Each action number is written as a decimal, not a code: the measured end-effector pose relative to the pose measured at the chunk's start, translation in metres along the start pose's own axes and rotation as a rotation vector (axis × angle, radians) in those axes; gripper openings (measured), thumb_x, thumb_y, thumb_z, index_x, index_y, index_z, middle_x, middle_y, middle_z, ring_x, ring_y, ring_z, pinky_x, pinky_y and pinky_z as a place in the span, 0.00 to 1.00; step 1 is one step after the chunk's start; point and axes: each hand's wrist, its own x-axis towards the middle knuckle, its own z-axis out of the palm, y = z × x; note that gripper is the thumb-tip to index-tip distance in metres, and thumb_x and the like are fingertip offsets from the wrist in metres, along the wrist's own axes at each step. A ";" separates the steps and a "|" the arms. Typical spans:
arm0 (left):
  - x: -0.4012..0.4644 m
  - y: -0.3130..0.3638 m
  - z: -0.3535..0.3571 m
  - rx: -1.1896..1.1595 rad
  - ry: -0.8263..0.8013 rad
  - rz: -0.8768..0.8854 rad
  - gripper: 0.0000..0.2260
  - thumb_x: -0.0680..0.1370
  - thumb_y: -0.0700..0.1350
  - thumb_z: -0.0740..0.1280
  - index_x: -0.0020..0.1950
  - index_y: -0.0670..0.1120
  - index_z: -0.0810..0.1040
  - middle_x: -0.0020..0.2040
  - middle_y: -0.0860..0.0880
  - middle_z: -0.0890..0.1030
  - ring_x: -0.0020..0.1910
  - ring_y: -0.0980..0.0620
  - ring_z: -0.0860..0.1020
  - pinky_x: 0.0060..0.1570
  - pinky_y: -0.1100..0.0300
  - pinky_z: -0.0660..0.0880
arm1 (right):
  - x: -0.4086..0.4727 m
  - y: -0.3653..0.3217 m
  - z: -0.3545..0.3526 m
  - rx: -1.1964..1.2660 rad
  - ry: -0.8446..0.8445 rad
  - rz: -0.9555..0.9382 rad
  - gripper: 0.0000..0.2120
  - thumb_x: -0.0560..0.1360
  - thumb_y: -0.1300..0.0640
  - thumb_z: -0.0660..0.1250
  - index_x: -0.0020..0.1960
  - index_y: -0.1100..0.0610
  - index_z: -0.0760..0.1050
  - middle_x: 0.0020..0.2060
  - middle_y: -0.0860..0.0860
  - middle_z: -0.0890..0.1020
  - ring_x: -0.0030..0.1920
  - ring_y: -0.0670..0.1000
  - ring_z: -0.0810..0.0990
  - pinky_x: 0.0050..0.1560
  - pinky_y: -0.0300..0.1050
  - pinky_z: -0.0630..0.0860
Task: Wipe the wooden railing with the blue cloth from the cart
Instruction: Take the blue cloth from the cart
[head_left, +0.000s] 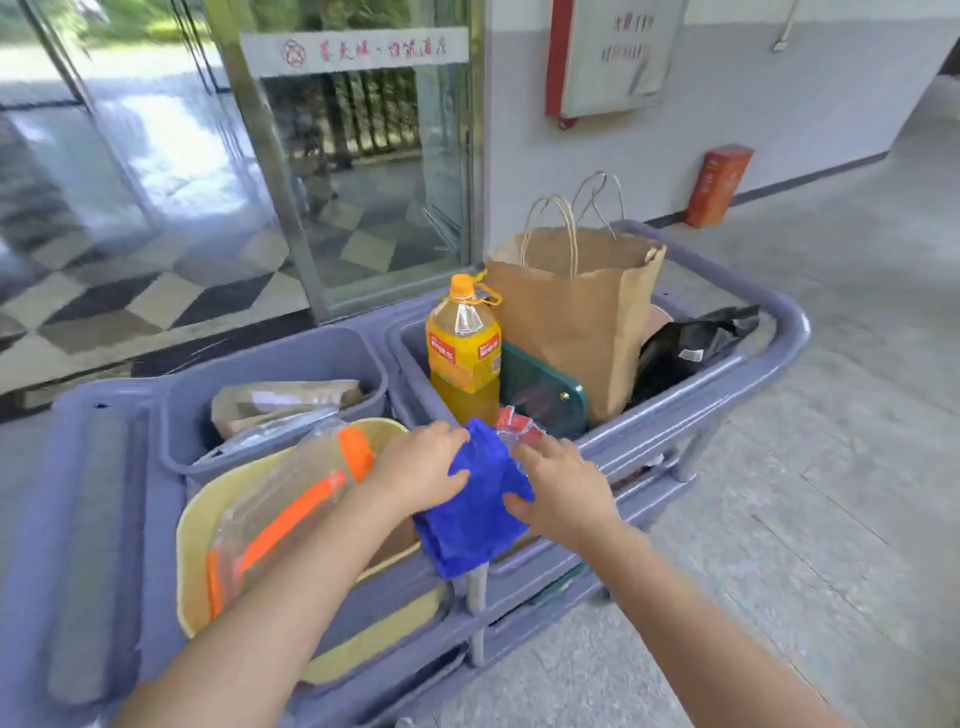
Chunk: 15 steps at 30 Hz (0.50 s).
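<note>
Both of our hands are on the blue cloth (475, 499), which hangs bunched over the near edge of the grey-purple cart (748, 374), roughly at its middle. Our left hand (423, 467) grips the cloth's left side, fingers curled over its top and thumb pressed into its face. Our right hand (563, 486) holds the right side, thumb pinching the fabric while the fingers stay spread and loosely bent above it. Just beyond the cloth lies a small red packet (514, 421), and behind that stands a bottle of orange drink (464, 353) with an orange cap, upright in the cart's right bin. Right of the bottle we see a dark green flat object (545, 389), then a brown paper bag (576, 312) with string handles, and a black bag (685, 348) at the far right. To the left sits a yellow basin (197, 519) holding a clear bottle with an orange handle (280, 514). Farther left, another bin (280, 358) holds brown paper. Beyond the cart are a glass door (363, 171) and a white wall (779, 104).
</note>
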 end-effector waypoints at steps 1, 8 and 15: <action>0.000 0.001 0.002 0.013 -0.036 -0.015 0.23 0.74 0.51 0.63 0.68 0.47 0.67 0.65 0.43 0.72 0.63 0.43 0.71 0.55 0.50 0.72 | 0.003 -0.001 0.005 -0.044 -0.016 -0.057 0.29 0.71 0.45 0.64 0.68 0.53 0.63 0.66 0.56 0.68 0.67 0.57 0.64 0.58 0.54 0.70; -0.023 0.001 0.039 0.056 -0.248 -0.070 0.33 0.74 0.57 0.61 0.75 0.53 0.50 0.78 0.46 0.49 0.76 0.47 0.49 0.71 0.47 0.58 | -0.013 -0.003 0.047 -0.207 0.216 -0.291 0.28 0.59 0.40 0.74 0.54 0.53 0.80 0.57 0.53 0.82 0.59 0.53 0.79 0.50 0.53 0.80; -0.049 0.004 0.059 -0.078 -0.188 -0.025 0.31 0.77 0.55 0.61 0.75 0.49 0.51 0.78 0.48 0.47 0.76 0.50 0.43 0.73 0.56 0.48 | -0.015 0.004 0.057 -0.175 0.234 -0.339 0.25 0.58 0.43 0.77 0.53 0.50 0.81 0.55 0.49 0.83 0.58 0.51 0.80 0.51 0.49 0.80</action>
